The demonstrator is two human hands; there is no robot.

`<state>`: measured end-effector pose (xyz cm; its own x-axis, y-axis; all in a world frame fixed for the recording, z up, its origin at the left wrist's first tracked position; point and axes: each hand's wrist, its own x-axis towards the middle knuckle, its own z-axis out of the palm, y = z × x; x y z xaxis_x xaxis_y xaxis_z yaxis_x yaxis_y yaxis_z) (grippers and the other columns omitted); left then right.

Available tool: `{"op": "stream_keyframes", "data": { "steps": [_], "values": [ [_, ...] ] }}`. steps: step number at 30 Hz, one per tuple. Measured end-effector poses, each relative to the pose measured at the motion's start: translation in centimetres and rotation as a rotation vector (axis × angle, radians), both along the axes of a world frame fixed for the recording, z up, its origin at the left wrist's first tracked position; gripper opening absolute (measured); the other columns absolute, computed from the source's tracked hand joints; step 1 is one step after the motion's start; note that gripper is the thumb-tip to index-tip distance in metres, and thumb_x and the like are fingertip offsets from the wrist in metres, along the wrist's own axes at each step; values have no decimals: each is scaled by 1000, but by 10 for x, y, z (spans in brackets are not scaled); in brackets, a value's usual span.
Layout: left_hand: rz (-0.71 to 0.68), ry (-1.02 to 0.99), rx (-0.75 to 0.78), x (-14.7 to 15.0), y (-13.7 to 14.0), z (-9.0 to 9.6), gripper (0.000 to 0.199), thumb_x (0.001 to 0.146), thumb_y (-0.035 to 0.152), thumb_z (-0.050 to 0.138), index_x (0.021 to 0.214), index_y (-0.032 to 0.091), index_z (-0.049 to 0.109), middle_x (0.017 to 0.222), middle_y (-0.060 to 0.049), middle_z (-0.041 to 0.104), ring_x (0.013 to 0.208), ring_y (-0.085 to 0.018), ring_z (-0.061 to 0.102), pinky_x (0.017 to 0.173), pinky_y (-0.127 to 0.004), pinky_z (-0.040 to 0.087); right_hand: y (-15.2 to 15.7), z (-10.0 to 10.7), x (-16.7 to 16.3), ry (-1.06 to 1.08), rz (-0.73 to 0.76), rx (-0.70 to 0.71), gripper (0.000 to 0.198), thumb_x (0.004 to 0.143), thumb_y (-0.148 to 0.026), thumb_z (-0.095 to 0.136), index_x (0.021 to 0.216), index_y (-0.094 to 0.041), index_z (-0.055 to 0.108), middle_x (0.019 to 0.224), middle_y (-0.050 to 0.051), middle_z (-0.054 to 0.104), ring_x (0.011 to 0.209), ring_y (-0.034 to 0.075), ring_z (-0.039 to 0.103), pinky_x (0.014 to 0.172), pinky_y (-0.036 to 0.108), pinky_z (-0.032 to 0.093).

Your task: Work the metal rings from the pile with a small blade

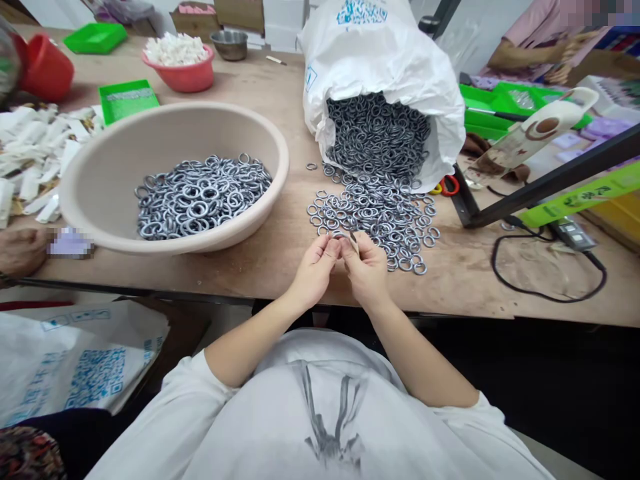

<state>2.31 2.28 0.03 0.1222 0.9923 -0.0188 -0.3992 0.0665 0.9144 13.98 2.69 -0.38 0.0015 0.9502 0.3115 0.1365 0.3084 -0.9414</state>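
Observation:
My left hand and my right hand meet at the near edge of the ring pile, both closed in a pinch. Between the fingertips is a grey ring, partly hidden by the thumbs. A small thin tool with a dark tip sticks out of my right hand; its kind cannot be made out. Loose grey rings spread over the table just beyond my hands. They spill from a white sack lying on its side. To the left, a large beige basin holds a heap of similar rings.
White pieces lie left of the basin, near another person's hand. Green trays and a pink bowl stand behind. At right are a black metal frame, a cable, scissors and a patterned bottle.

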Motion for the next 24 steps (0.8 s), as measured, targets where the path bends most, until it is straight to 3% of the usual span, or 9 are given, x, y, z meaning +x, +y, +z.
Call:
{"op": "stream_keyframes", "data": {
  "steps": [3, 6, 9, 12, 17, 19, 24],
  "values": [
    [-21, 29, 31, -4, -1, 3, 46, 81, 64, 66, 77, 18, 62, 67, 2, 48, 60, -10, 39, 55, -23, 33, -5, -5, 4, 25, 43, -5, 30, 93, -52, 61, 90, -27, 77, 79, 2, 57, 76, 17, 56, 68, 31, 47],
    [-90, 71, 42, -11, -1, 4, 45, 80, 62, 68, 77, 18, 63, 70, 1, 52, 63, -11, 40, 57, -24, 34, -1, 3, 15, 14, 135, -50, 38, 90, -58, 61, 110, -29, 76, 85, 3, 59, 77, 18, 59, 66, 32, 50],
    [-128, 56, 30, -12, -3, 5, 45, 79, 63, 70, 83, 18, 66, 70, 1, 53, 62, -11, 41, 58, -24, 36, 2, 11, 19, 5, 199, -17, 35, 88, -56, 66, 104, -28, 77, 88, 3, 60, 78, 17, 60, 70, 33, 52],
    [-89, -11, -12, -6, -6, 5, 45, 80, 62, 68, 78, 17, 63, 66, 2, 49, 59, -9, 40, 55, -23, 35, -1, 9, 11, 46, 117, 34, 28, 87, -49, 70, 101, -26, 76, 89, 2, 61, 75, 15, 60, 72, 33, 53],
    [-46, -67, -59, -2, -7, 9, 45, 81, 59, 70, 71, 17, 57, 62, 3, 43, 55, -8, 36, 49, -21, 31, 2, 3, 1, 215, 102, -88, 42, 85, -64, 65, 90, -22, 71, 65, -2, 55, 54, 12, 50, 53, 27, 44],
    [-50, -51, -24, -3, -6, 10, 46, 82, 57, 69, 67, 17, 53, 60, 4, 41, 54, -7, 35, 49, -20, 30, 4, 8, 6, 129, 100, -44, 48, 87, -68, 59, 82, -21, 67, 63, -1, 53, 57, 13, 49, 55, 27, 41],
    [-47, -59, 11, -7, -5, 9, 47, 84, 56, 67, 66, 17, 48, 60, 4, 40, 55, -7, 35, 51, -20, 29, -5, 23, 21, -368, 126, 198, 52, 98, -61, 44, 67, -20, 53, 62, -1, 47, 60, 13, 44, 58, 29, 33]
  ]
}}
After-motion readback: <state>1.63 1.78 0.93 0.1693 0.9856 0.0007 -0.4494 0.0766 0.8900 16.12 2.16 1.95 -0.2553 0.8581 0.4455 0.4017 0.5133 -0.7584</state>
